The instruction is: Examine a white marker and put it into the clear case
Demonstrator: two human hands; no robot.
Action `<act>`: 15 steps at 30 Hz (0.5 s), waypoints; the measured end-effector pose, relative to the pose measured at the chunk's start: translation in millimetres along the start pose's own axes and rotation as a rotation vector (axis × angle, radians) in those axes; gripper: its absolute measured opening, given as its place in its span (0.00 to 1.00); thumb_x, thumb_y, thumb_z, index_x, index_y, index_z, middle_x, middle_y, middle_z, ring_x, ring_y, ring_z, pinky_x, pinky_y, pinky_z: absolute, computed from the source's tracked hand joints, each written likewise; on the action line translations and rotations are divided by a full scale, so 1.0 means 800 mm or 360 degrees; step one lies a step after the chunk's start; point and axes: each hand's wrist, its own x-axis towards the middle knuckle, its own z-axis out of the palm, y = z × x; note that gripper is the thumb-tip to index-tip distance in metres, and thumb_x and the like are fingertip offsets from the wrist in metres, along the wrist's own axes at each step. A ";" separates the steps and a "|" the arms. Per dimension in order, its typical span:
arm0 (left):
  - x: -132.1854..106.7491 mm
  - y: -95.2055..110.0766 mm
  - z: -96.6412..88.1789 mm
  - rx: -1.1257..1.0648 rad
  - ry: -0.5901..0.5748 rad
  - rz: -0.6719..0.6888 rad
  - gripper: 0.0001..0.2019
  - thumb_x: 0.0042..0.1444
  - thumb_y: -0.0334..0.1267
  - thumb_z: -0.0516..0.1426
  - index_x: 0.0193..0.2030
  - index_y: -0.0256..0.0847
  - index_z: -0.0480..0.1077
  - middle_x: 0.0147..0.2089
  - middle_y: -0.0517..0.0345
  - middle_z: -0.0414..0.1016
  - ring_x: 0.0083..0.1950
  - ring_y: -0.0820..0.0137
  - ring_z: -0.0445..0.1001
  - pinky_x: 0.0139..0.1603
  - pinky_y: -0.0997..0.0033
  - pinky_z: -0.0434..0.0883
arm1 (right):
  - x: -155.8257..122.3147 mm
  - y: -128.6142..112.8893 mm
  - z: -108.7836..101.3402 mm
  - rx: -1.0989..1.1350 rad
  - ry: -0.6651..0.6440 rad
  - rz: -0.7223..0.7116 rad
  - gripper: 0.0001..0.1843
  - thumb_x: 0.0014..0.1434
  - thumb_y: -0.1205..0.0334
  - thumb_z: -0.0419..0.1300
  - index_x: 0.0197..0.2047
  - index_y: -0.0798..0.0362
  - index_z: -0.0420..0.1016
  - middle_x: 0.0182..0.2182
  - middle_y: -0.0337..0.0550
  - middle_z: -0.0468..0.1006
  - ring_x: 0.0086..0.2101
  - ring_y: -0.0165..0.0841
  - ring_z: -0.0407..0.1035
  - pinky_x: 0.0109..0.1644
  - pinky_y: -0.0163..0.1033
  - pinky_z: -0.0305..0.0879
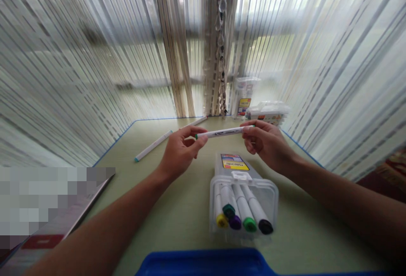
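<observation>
A white marker (226, 132) with green ends is stretched level between my two hands, above the table. My left hand (182, 149) pinches its left end, and my right hand (264, 142) pinches the right end between thumb and fingers. Dark print runs along the barrel. Below it, a clear plastic case (244, 178) lies on its side with its open end towards me. Inside it are several white markers (242, 204) with yellow, dark green, purple, bright green and black ends. A yellow and blue label (234, 162) is on the case.
On the pale green table (177, 208), a teal-ended marker (152, 146) lies left of my hands, another marker (198, 121) behind. A standing clear case (243, 98) and a second clear box (268, 113) are at the back right, by string curtains. A blue edge (203, 263) is in front.
</observation>
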 end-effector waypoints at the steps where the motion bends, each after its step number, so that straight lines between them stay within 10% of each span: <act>1: 0.002 -0.003 -0.001 0.0011 -0.0009 -0.0022 0.13 0.55 0.41 0.65 0.42 0.34 0.77 0.26 0.62 0.70 0.21 0.80 0.65 0.20 0.79 0.64 | -0.001 -0.001 0.001 -0.0019 -0.0001 -0.0048 0.10 0.48 0.63 0.71 0.33 0.56 0.77 0.20 0.33 0.72 0.15 0.22 0.62 0.15 0.29 0.55; 15: 0.010 -0.015 -0.004 -0.0040 -0.0091 -0.0291 0.15 0.55 0.44 0.64 0.45 0.38 0.73 0.25 0.65 0.67 0.23 0.76 0.66 0.24 0.76 0.69 | -0.013 -0.004 0.005 -0.0347 -0.0161 -0.0368 0.17 0.49 0.56 0.73 0.37 0.56 0.76 0.19 0.32 0.71 0.16 0.23 0.63 0.16 0.31 0.57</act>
